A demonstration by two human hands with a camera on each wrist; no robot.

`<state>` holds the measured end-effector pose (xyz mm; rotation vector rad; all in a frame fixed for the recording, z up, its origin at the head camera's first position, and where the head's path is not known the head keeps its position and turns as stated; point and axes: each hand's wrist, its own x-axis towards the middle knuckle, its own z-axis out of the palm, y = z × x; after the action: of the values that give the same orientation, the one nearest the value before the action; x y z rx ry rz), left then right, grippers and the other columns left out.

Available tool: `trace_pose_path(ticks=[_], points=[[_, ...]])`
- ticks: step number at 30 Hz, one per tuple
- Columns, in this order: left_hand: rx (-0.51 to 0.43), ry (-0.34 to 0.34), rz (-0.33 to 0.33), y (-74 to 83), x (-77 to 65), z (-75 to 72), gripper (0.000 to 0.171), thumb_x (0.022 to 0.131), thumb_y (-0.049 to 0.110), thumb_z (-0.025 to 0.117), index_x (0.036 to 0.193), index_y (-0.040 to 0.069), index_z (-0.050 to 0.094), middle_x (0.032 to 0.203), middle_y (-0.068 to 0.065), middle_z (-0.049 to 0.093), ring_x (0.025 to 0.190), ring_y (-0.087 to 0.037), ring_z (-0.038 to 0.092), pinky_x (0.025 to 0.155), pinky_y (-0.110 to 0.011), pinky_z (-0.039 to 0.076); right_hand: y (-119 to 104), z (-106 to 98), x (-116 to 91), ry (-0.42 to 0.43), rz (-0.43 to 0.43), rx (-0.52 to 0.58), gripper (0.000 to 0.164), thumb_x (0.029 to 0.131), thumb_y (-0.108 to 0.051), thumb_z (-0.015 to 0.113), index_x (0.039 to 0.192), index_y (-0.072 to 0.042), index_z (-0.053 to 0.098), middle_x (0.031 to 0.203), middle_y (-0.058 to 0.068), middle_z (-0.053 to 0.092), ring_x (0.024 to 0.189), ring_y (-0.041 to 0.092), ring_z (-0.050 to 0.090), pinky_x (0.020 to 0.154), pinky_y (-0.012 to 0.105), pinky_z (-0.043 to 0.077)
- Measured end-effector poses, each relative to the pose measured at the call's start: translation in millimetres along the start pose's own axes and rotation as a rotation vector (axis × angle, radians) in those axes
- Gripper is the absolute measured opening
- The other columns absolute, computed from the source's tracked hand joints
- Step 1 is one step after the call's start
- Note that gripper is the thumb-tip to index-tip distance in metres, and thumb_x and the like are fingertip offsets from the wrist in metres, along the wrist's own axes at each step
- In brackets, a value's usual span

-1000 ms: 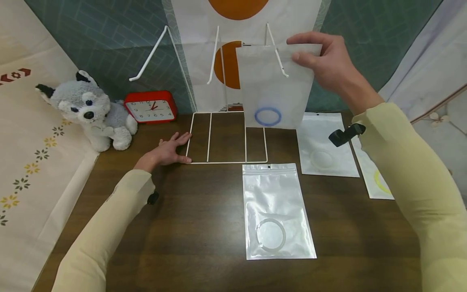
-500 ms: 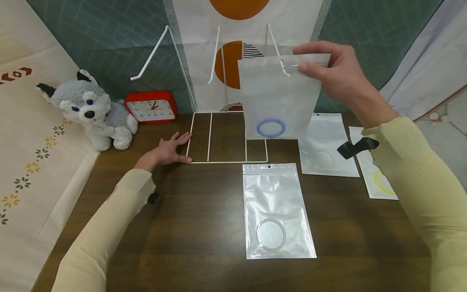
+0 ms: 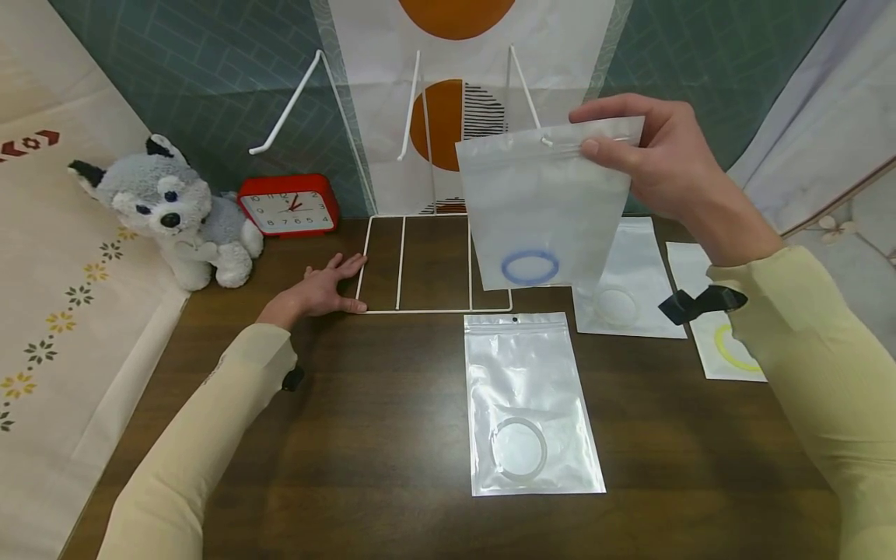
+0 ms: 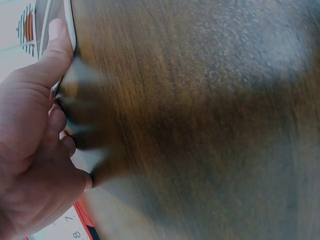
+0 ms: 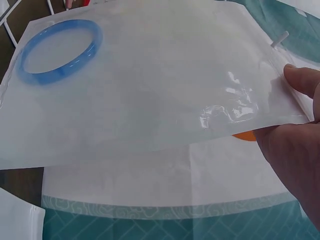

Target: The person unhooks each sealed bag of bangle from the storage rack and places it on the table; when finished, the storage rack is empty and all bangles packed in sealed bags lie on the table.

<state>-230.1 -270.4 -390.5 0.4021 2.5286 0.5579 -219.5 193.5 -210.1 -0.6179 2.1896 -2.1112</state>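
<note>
My right hand (image 3: 665, 155) pinches the top right corner of a translucent zip bag (image 3: 546, 210) between thumb and fingers. A blue ring (image 3: 530, 267) shows at the bag's bottom. The tip of the rack's right hook (image 3: 546, 141) shows at the bag's top edge; whether it passes through a hole, I cannot tell. In the right wrist view the hook tip (image 5: 281, 39) sticks out beside the bag's edge. With fingers spread, my left hand (image 3: 318, 289) touches the left side of the white wire rack's base (image 3: 434, 313); its thumb (image 4: 57, 45) lies by the wire.
A silvery zip bag (image 3: 535, 404) with a clear ring lies in front. To the right lie a second bag (image 3: 630, 264) and one with a yellow ring (image 3: 728, 342). A red clock (image 3: 288, 204) and plush husky (image 3: 171, 210) stand left. Two more hooks (image 3: 287, 109) jut from the rack.
The right hand has brought the bag down and slightly right, toward me. The hook rod, earlier in front of the bag, now runs behind its top edge with the tip showing. The left hand stays put.
</note>
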Motion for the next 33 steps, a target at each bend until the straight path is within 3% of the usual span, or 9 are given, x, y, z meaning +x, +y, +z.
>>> trace_pose_path(ticks=[9, 18, 26, 33], points=[[-0.005, -0.005, -0.003, -4.5, 0.2, 1.9, 0.099, 0.091, 0.041, 0.073, 0.162, 0.013, 0.01, 0.166, -0.015, 0.003, 0.149, -0.04, -0.01, 0.108, -0.071, -0.01, -6, 3, -12, -0.04, -0.053, 0.079, 0.032, 0.09, 0.005, 0.069, 0.122, 0.004, 0.068, 0.124, 0.023, 0.055, 0.1, 0.033, 0.057, 0.083, 0.027, 0.056], [-0.006, -0.008, -0.001, -7.1, 0.9, 0.4, 0.098, 0.091, 0.04, 0.072, 0.162, 0.014, 0.009, 0.166, -0.014, 0.003, 0.149, -0.039, -0.011, 0.108, -0.07, -0.011, -13, 9, -23, -0.044, -0.063, 0.092, 0.032, 0.091, 0.008, 0.067, 0.122, 0.003, 0.068, 0.123, 0.023, 0.056, 0.099, 0.032, 0.059, 0.081, 0.029, 0.057], [-0.004, 0.01, 0.023, -5.0, 0.5, 0.2, 0.098, 0.091, 0.041, 0.073, 0.162, 0.013, 0.011, 0.167, -0.014, 0.004, 0.15, -0.04, -0.01, 0.108, -0.071, -0.011, -2, 29, -36, -0.064, -0.119, 0.193, 0.03, 0.09, 0.018, 0.059, 0.117, 0.009, 0.069, 0.115, 0.027, 0.063, 0.094, 0.031, 0.068, 0.082, 0.034, 0.058], [0.003, 0.009, 0.024, -7.3, 2.0, 0.7, 0.098, 0.091, 0.04, 0.073, 0.162, 0.012, 0.011, 0.166, -0.015, 0.004, 0.15, -0.04, -0.01, 0.108, -0.071, -0.01, 12, 54, -40, -0.116, -0.097, 0.166, 0.032, 0.091, 0.015, 0.061, 0.115, -0.001, 0.073, 0.114, 0.018, 0.064, 0.089, 0.026, 0.066, 0.08, 0.032, 0.058]])
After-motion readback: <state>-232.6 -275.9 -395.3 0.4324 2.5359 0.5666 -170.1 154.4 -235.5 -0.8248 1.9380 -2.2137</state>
